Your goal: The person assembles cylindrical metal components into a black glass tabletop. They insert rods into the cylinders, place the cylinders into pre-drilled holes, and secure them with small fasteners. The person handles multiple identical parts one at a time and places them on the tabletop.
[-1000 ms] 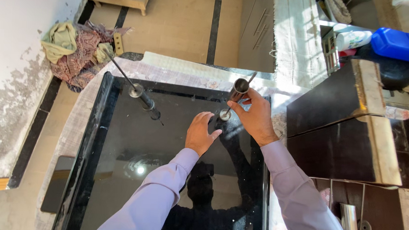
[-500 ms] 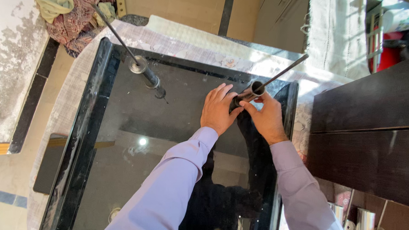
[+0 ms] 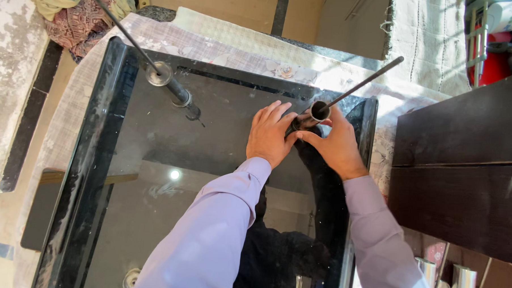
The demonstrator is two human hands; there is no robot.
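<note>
1. At the far right corner of the black glass panel [image 3: 151, 214], a short metal tube [image 3: 309, 116] with a thin rod [image 3: 363, 82] running out of its open end stands tilted, leaning up and away to the right.
2. The right hand [image 3: 338, 146] wraps the tube from the right, thumb and fingers curled close around its lower part, so the base of the tube is hidden.
3. The left hand [image 3: 272, 134] lies flat on the glass just beside the tube, fingers together and stretched forward, the fingertips touching the tube's left side; it presses rather than grips.
4. Both forearms wear pale lilac sleeves [image 3: 219, 228], and their dark reflection shows in the glass below.
5. Near the far left corner, a second rod fitting [image 3: 173, 87] with a round metal washer stands on the glass, well apart from the hands, its long rod slanting up to the left.
6. The panel rests on a patterned cloth [image 3: 225, 46] spread beneath it.
7. To the right is a dark wooden board [image 3: 465, 162]; at the upper left, crumpled rags [image 3: 73, 12] lie on the floor.
8. At the lower right, shiny metal cylinders [image 3: 461, 282] stand together.
</note>
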